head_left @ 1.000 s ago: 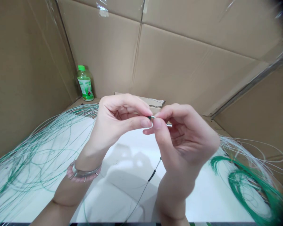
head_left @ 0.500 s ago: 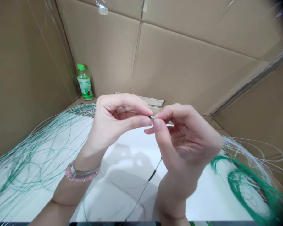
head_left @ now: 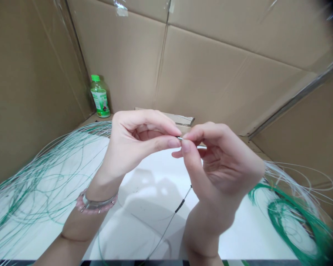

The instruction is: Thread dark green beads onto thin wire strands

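Note:
Thumb and forefinger of my left hand (head_left: pixel 144 135) pinch one end of a small, thin piece (head_left: pixel 180 138), dark at the left and pale at the right. My right hand (head_left: pixel 211 159) pinches its other end, so the fingertips of both hands nearly meet. Most of the piece is hidden by the fingers, and its kind cannot be made out. Below my right hand a thin wire (head_left: pixel 165 231) runs down to the front edge, with a short black sleeve (head_left: pixel 180 205) around it. Whether this wire joins the pinched piece is hidden.
Loose green and white wires (head_left: pixel 58 166) spread over the left of the white table surface (head_left: pixel 244 236). A green wire coil (head_left: pixel 274 218) and white wires (head_left: pixel 296 177) lie at the right. A green-capped bottle (head_left: pixel 100 98) stands in the back left corner. Cardboard walls (head_left: pixel 211 74) surround the table.
Both hands have shifted very slightly to the right, still pinching the small piece. Less of its dark end shows between the fingertips.

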`<state>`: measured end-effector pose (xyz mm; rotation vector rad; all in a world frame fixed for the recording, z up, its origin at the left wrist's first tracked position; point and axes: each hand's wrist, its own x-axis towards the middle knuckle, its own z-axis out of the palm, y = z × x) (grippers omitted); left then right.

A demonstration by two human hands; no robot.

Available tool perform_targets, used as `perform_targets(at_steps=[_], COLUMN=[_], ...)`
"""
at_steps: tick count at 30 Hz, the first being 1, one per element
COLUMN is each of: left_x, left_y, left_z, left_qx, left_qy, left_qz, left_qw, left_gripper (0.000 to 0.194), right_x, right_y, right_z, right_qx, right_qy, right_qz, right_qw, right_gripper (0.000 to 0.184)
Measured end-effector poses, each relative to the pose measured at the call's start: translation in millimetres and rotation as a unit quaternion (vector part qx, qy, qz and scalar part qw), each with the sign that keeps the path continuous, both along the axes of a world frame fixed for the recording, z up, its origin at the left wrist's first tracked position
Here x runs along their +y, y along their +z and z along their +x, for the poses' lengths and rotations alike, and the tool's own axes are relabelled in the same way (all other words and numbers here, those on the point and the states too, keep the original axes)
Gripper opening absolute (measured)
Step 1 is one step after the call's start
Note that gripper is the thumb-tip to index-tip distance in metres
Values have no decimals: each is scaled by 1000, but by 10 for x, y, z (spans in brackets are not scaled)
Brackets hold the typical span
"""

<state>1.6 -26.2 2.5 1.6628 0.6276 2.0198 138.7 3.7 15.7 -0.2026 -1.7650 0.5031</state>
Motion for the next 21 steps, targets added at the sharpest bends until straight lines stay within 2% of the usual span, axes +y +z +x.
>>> perform_targets(at_steps=[8,13,21], left_x=[-26,-27,17], left_y=[13,15,-10], left_z=[12,27,-10], left_qx=[13,0,-18], left_qy=[3,21,-29], left_qz=[-7,7,0], left_qw=[1000,1000,999], left_gripper=[25,23,19], right_x=[-27,-32,-36], right_y=[32,15,9], right_z=[48,32,2], right_qx=[-39,-25,-19], right_qy=[-30,-18,-20], right_qz=[-17,-17,-9], right_qw=[999,999,1000], right_gripper=[22,22,21])
